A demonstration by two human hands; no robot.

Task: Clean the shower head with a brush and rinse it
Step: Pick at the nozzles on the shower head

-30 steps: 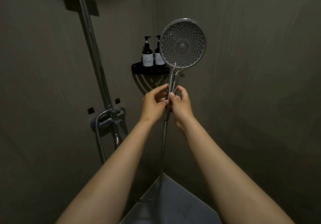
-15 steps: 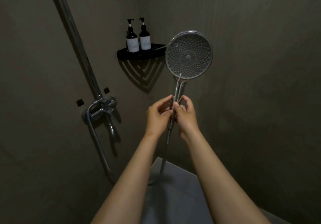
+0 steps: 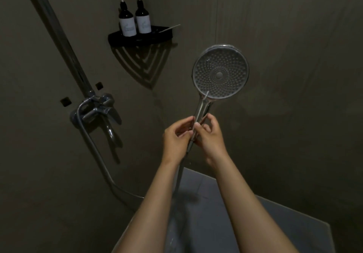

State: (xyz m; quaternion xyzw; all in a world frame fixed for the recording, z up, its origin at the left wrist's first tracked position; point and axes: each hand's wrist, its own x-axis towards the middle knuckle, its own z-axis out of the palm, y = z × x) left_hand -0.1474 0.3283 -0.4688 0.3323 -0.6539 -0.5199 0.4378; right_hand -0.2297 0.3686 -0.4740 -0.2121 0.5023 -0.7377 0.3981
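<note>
Forearms raised; left hand, right hand curled, apparently pinching shower head handle

A single wide-angle view comes from the person's head and faces forward and down into a shower corner. Both bare forearms run in from the bottom edge and meet near the middle. The left hand and right hand sit close to the lens, gripping the shower head, whose face turns toward the camera. Farther off, the corner shelf lies above and left of the hands, the mixer tap left of them, and the floor below them.
</note>
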